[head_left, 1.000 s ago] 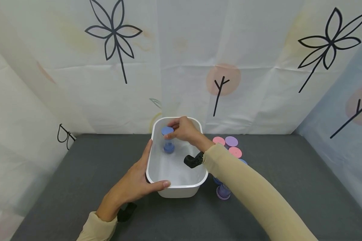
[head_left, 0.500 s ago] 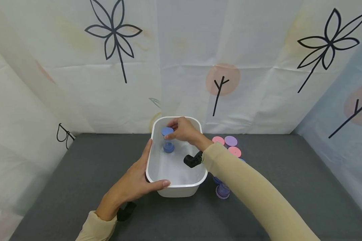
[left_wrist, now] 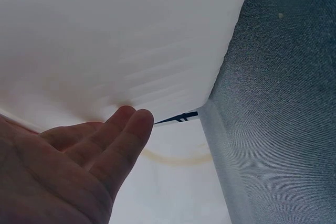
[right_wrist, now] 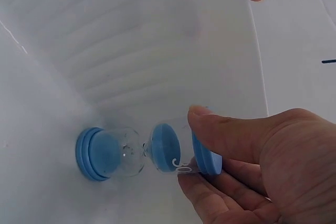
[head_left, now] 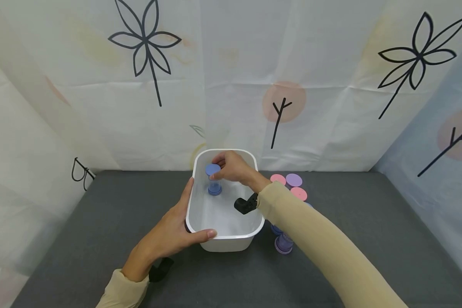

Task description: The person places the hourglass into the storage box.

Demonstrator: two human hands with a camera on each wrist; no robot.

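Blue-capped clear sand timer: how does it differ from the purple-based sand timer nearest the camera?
The blue-capped clear sand timer is inside the white plastic bin; the purple-based sand timer is outside, on the dark grey tabletop. The right hand holds the blue-capped one; no hand touches the purple-based one, its top hidden. Both have round bases.

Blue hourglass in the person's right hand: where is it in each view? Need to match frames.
Head: just left of and below picture centre, the blue hourglass is inside the white bin, upper end in the right hand.
Left wrist: not in it.
Right wrist: lower half, left of centre, lying sideways across the picture, held end to the right.
Shared landmark: the white bin; left wrist shows its outer wall, upper left.
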